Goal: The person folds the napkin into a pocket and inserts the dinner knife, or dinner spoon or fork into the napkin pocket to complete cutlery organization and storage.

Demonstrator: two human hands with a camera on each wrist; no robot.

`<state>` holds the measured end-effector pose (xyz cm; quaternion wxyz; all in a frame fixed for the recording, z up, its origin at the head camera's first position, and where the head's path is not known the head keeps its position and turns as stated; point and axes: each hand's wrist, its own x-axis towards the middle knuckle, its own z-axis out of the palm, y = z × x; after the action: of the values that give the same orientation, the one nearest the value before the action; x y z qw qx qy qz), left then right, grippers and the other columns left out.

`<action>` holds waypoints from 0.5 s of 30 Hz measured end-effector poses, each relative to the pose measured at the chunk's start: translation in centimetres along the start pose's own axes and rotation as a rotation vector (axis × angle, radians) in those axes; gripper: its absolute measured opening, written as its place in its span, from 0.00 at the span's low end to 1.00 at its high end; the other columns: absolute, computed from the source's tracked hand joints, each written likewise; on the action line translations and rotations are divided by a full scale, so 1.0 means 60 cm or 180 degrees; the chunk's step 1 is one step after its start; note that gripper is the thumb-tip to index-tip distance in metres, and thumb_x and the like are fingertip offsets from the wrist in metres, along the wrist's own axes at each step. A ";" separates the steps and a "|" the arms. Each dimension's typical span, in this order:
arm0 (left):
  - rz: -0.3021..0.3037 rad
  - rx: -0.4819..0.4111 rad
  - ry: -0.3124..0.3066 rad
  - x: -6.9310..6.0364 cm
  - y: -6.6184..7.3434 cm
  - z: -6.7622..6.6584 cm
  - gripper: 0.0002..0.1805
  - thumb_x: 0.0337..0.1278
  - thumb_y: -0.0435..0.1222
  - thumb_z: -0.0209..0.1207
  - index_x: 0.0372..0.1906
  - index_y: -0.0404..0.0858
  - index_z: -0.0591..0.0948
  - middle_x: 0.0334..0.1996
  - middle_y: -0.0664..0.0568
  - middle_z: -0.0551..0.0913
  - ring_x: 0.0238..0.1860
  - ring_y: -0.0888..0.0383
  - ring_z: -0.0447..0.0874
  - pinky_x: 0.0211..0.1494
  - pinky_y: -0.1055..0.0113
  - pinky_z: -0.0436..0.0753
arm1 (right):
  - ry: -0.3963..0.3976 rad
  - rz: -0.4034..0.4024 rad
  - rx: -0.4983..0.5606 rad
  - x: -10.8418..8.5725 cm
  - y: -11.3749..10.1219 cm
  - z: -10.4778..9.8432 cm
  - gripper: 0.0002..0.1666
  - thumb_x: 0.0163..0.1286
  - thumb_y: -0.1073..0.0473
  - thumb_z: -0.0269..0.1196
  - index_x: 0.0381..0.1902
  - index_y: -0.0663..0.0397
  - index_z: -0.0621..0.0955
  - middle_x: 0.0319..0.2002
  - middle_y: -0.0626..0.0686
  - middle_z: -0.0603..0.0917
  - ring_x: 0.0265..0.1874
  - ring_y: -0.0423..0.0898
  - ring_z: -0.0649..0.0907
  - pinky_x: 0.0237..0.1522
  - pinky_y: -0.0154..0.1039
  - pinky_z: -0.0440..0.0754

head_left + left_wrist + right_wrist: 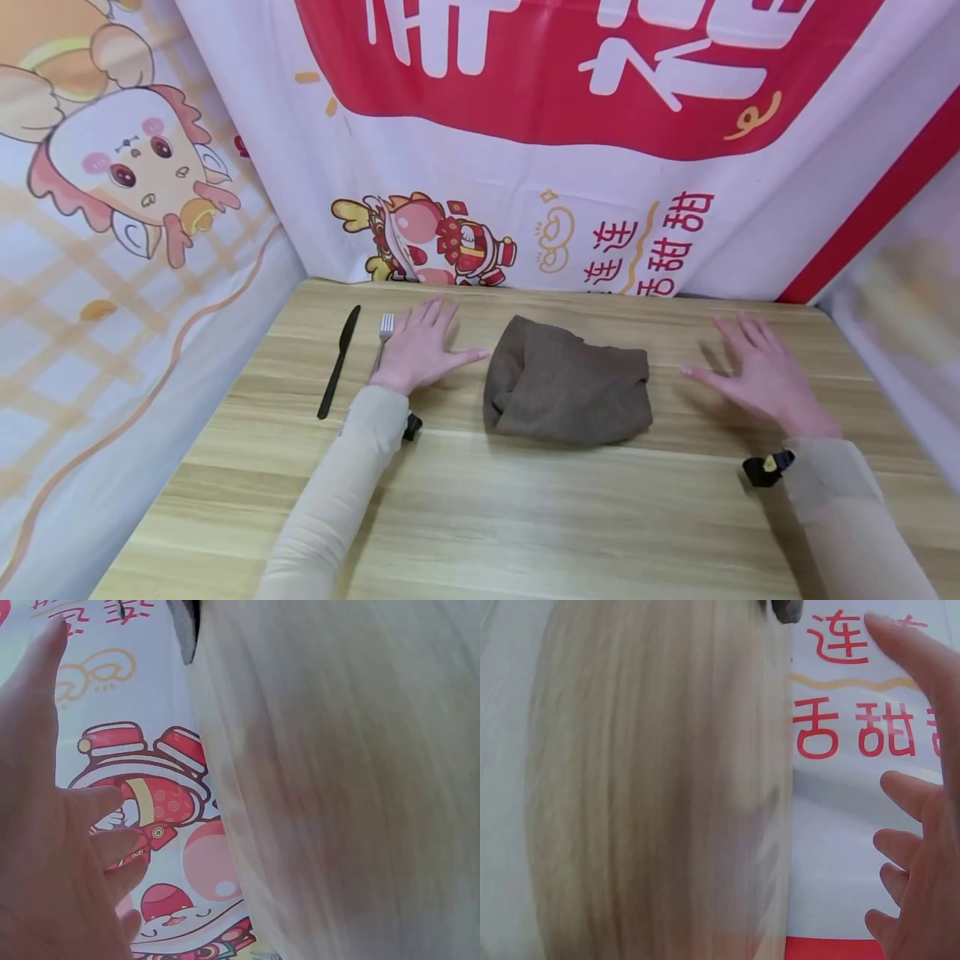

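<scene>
A crumpled brown cloth (pixel 573 387) lies on the wooden table between my two hands. My left hand (pixel 422 350) is to its left, fingers spread and thumb pointing toward the cloth without gripping it. Partly hidden by that hand is a fork (pixel 386 328), its tines showing past the fingers. Farther left lies a black knife (pixel 340 360). My right hand (pixel 765 379) hovers to the right of the cloth, fingers spread, its shadow on the table. Both wrist views show the left hand (pixel 60 847) and right hand (pixel 922 847) holding nothing.
The wood-grain table (pixel 480 517) ends at a white printed curtain (pixel 525 192) with red lettering along the back. Another printed curtain (pixel 127 350) hangs at the left side, and fabric also borders the right. Each wrist wears a small black camera mount (pixel 767 469).
</scene>
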<state>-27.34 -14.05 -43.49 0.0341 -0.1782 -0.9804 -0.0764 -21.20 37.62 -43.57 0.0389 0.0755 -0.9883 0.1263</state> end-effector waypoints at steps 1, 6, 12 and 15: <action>0.0022 -0.0033 0.0047 0.001 0.001 0.000 0.61 0.52 0.80 0.44 0.82 0.43 0.55 0.81 0.45 0.50 0.79 0.46 0.46 0.78 0.46 0.40 | 0.0042 -0.0030 0.0037 0.001 0.000 -0.001 0.64 0.64 0.24 0.62 0.81 0.57 0.52 0.77 0.73 0.47 0.75 0.73 0.46 0.66 0.76 0.46; 0.0226 -0.0363 0.0264 0.010 0.017 -0.007 0.56 0.57 0.75 0.52 0.78 0.39 0.63 0.77 0.43 0.61 0.77 0.45 0.55 0.78 0.46 0.46 | 0.0246 -0.0101 0.0507 0.005 -0.012 -0.011 0.57 0.64 0.32 0.68 0.77 0.61 0.63 0.74 0.72 0.59 0.72 0.73 0.57 0.66 0.74 0.53; 0.0378 -0.1013 0.0307 0.026 0.059 -0.013 0.50 0.61 0.69 0.57 0.76 0.38 0.66 0.74 0.45 0.67 0.74 0.48 0.61 0.76 0.50 0.56 | 0.0304 -0.0094 0.1164 0.010 -0.049 -0.022 0.45 0.66 0.39 0.70 0.71 0.59 0.73 0.70 0.66 0.70 0.69 0.68 0.67 0.64 0.71 0.62; 0.0439 -0.1280 0.0214 0.037 0.085 -0.008 0.49 0.61 0.69 0.57 0.75 0.38 0.68 0.73 0.46 0.69 0.73 0.49 0.64 0.74 0.53 0.62 | 0.0253 -0.0094 0.1473 0.014 -0.069 -0.016 0.39 0.67 0.44 0.71 0.69 0.58 0.75 0.69 0.64 0.73 0.69 0.66 0.68 0.65 0.70 0.63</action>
<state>-27.58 -8.66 -42.13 0.0358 -0.2454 -0.9292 -0.2739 -21.33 33.79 -41.56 0.0612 0.0919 -0.9296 0.3518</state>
